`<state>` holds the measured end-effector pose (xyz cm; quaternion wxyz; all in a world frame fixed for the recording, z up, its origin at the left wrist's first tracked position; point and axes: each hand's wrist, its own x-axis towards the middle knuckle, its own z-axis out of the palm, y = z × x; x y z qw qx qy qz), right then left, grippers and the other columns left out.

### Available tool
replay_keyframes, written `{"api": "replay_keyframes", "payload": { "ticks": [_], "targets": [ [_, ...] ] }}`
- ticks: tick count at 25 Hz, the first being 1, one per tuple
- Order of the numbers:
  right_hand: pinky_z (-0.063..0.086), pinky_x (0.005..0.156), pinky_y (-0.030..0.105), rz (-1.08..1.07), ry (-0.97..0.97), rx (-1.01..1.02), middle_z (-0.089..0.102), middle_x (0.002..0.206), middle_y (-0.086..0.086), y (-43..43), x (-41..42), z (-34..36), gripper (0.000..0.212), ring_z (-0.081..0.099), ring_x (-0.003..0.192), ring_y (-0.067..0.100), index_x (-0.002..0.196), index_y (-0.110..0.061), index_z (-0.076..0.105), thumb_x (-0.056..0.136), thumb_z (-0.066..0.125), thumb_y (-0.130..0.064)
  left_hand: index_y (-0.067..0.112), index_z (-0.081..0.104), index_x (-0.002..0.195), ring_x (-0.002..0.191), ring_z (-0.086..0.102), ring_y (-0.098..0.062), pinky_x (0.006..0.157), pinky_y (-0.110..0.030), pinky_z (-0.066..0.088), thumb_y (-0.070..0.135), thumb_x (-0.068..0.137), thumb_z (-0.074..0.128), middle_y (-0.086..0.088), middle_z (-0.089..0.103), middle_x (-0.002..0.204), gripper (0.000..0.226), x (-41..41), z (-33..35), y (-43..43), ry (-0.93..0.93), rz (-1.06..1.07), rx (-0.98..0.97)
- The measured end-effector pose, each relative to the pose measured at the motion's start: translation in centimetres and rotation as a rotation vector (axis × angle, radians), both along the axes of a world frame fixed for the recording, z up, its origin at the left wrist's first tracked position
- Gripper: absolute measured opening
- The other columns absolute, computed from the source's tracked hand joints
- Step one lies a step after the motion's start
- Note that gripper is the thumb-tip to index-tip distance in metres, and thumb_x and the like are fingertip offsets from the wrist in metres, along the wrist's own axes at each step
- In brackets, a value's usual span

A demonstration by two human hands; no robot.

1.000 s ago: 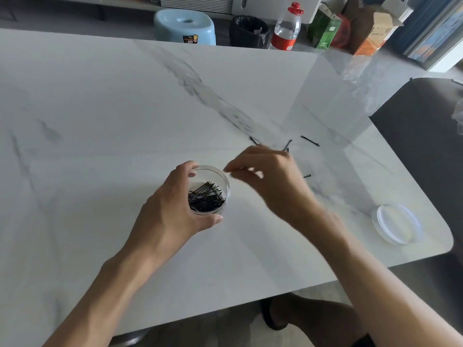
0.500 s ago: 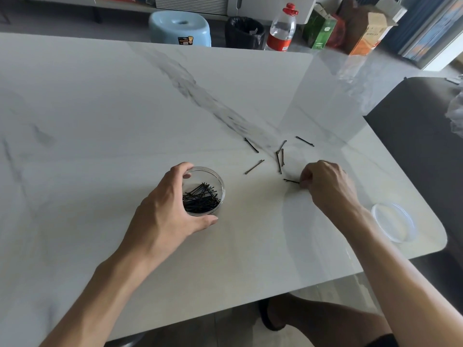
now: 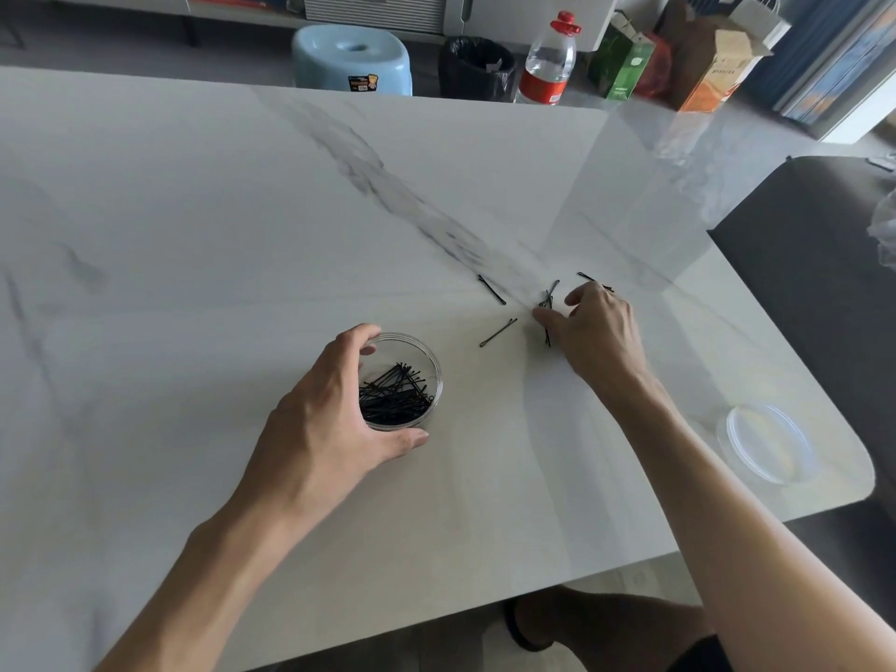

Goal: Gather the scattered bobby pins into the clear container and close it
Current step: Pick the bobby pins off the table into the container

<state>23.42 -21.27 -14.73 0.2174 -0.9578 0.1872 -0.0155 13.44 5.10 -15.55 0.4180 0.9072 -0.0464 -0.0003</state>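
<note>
My left hand (image 3: 329, 429) wraps around the clear round container (image 3: 421, 352), which stands on the white marble table (image 3: 194, 235) and holds a heap of black bobby pins (image 3: 392, 395). My right hand (image 3: 601, 332) rests on the table further right. Its thumb and forefinger are apart, on either side of a small cluster of pins (image 3: 549, 298). Whether a pin is tucked inside that hand is hidden. Loose pins lie at left of the cluster (image 3: 492, 289), nearer me (image 3: 498, 332), and beyond the fingers (image 3: 585, 276). The clear lid (image 3: 768, 443) lies near the table's right corner.
A dark chair back (image 3: 814, 293) stands past the table's right edge. Beyond the far edge are a light blue stool (image 3: 351, 60), a black bin (image 3: 477, 65), a water bottle (image 3: 550, 60) and cartons (image 3: 708, 65). My knee (image 3: 582, 623) shows under the near edge.
My right hand left the container, went right to a single pin near the table's right side, then shifted up-left onto the pin cluster. My left hand has kept its hold on the container.
</note>
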Motion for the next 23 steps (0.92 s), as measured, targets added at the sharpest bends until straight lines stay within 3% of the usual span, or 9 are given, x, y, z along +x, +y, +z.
{"api": "replay_keyframes", "payload": {
  "ticks": [2,5,9,12,14,17,20,21,23],
  "targets": [
    [0.045,0.065,0.035,-0.032,0.023,-0.012,0.059,0.093,0.012,0.4,0.3,-0.1,0.041,0.055,0.08,0.033,0.093,-0.002,0.06,0.079,0.071,-0.038,0.042,0.029,0.127,0.11,0.051,-0.004,0.088,-0.03,0.044,0.054,0.053,0.081,0.022,0.048,0.123,0.091,0.0,0.0,0.0,-0.001,-0.001,0.001],
    [0.039,0.059,0.032,-0.033,0.053,-0.058,0.063,0.081,0.017,0.9,0.6,0.4,0.024,0.053,0.069,0.034,0.073,-0.003,0.063,0.081,0.068,-0.025,0.041,0.029,0.128,0.111,0.051,-0.005,0.089,-0.03,0.044,0.052,0.054,0.082,0.021,0.048,0.123,0.091,0.0,0.0,0.0,-0.01,-0.005,0.006],
    [0.033,0.063,0.033,0.078,0.119,-0.43,0.045,0.064,0.006,1.9,-0.7,1.0,0.029,0.043,0.064,0.029,0.058,-0.011,0.044,0.083,0.058,-0.004,0.041,0.03,0.127,0.112,0.051,-0.005,0.089,-0.031,0.044,0.052,0.054,0.082,0.021,0.048,0.123,0.091,0.0,0.0,0.0,-0.013,-0.006,0.005],
    [0.034,0.066,0.034,0.231,0.168,-0.534,0.056,0.084,0.011,2.4,-1.8,0.8,0.019,0.049,0.074,0.031,0.068,-0.007,0.043,0.078,0.05,0.007,0.04,0.03,0.128,0.112,0.052,-0.007,0.09,-0.034,0.045,0.051,0.054,0.083,0.02,0.049,0.125,0.092,0.0,0.0,-0.1,-0.005,0.0,0.009],
    [0.034,0.065,0.034,0.252,0.15,-0.498,0.061,0.094,0.017,2.5,-2.2,0.9,0.015,0.058,0.086,0.036,0.085,-0.005,0.048,0.08,0.046,0.008,0.04,0.03,0.128,0.112,0.052,-0.007,0.09,-0.034,0.045,0.05,0.054,0.083,0.02,0.049,0.125,0.092,0.0,0.1,-0.1,-0.002,0.001,0.005],
    [0.039,0.059,0.037,0.284,-0.085,-0.217,0.064,0.085,0.016,3.0,-2.3,2.4,0.006,0.056,0.076,0.035,0.091,-0.006,0.048,0.089,0.046,-0.001,0.042,0.03,0.128,0.111,0.051,-0.005,0.089,-0.032,0.044,0.051,0.053,0.083,0.021,0.049,0.124,0.092,0.0,0.1,-0.1,0.008,0.001,-0.009],
    [0.043,0.062,0.023,0.61,-0.25,0.201,0.066,0.074,0.0,5.9,-3.0,4.7,0.002,0.054,0.065,0.012,0.089,-0.015,0.062,0.089,0.06,-0.014,0.047,0.03,0.126,0.111,0.049,-0.001,0.088,-0.031,0.044,0.053,0.053,0.081,0.026,0.047,0.123,0.089,-0.1,0.2,-0.1,0.025,0.005,-0.046],
    [0.042,0.061,0.018,0.75,-0.227,0.23,0.065,0.072,-0.006,7.1,-3.7,5.1,0.003,0.053,0.064,0.009,0.086,-0.018,0.065,0.086,0.064,-0.016,0.049,0.029,0.125,0.11,0.049,0.0,0.088,-0.031,0.045,0.054,0.053,0.08,0.028,0.047,0.122,0.089,-0.1,0.2,-0.1,0.031,0.008,-0.05],
    [0.047,0.066,0.024,0.958,-0.129,0.177,0.064,0.073,-0.011,9.0,-4.7,4.9,0.003,0.052,0.067,0.006,0.083,-0.023,0.067,0.084,0.066,-0.02,0.053,0.028,0.123,0.107,0.049,0.003,0.085,-0.028,0.045,0.053,0.053,0.079,0.029,0.046,0.123,0.087,0.0,0.2,-0.2,0.036,0.012,-0.046]
  ]
}}
